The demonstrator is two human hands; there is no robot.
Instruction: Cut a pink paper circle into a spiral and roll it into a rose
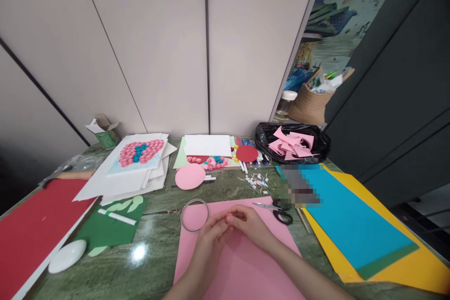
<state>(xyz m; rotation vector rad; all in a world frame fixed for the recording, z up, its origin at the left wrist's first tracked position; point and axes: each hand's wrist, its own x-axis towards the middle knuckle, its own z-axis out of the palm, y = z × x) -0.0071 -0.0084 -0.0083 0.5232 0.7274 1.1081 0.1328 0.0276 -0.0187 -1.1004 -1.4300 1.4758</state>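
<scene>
Over a large pink paper sheet (246, 267), my left hand (213, 236) and my right hand (249, 225) meet fingertip to fingertip. Between the pinched fingers a small pink piece (229, 219) shows, apparently paper; most of it is hidden. To the left of the fingers, a round ring (182, 220) lies partly on the sheet. Scissors with black handles (283, 215) rest at the sheet's upper right, blades pointing left. Beyond the ring is a pink paper disc (190, 176).
Left are a picture with pink and blue paper rosettes (142, 152), green paper (123, 232), a white oval object (67, 256) and red board (42, 229). A black bag (262, 136) holds pink scraps. Blue paper (358, 225) overlaps yellow sheets (422, 269) at right.
</scene>
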